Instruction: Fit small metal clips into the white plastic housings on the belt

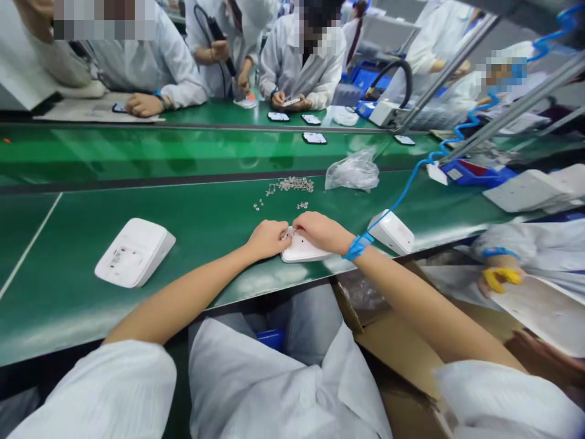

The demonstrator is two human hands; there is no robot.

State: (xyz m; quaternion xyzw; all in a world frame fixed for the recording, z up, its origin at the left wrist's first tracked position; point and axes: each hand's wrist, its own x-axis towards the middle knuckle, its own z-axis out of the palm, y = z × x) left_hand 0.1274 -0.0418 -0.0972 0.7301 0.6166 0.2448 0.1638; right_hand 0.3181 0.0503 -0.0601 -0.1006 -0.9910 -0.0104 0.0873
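Both my hands rest on a white plastic housing (301,251) lying flat at the near edge of the green bench (192,213). My left hand (269,239) is curled over its left top corner, fingers closed. My right hand (322,231) covers its top edge, fingers bent down and pinched against it; any small part under them is hidden. A blue wrist strap (359,246) sits on my right wrist, its coiled blue cord (411,177) running up to the right. A loose pile of small metal parts (290,184) lies just beyond my hands.
A second white housing (134,251) lies to the left, a third (392,231) to the right. A crumpled clear bag (353,172) sits behind them. Phones (314,138) lie on the conveyor. People in white coats work across the bench and at right. An open cardboard box (388,347) stands by my right knee.
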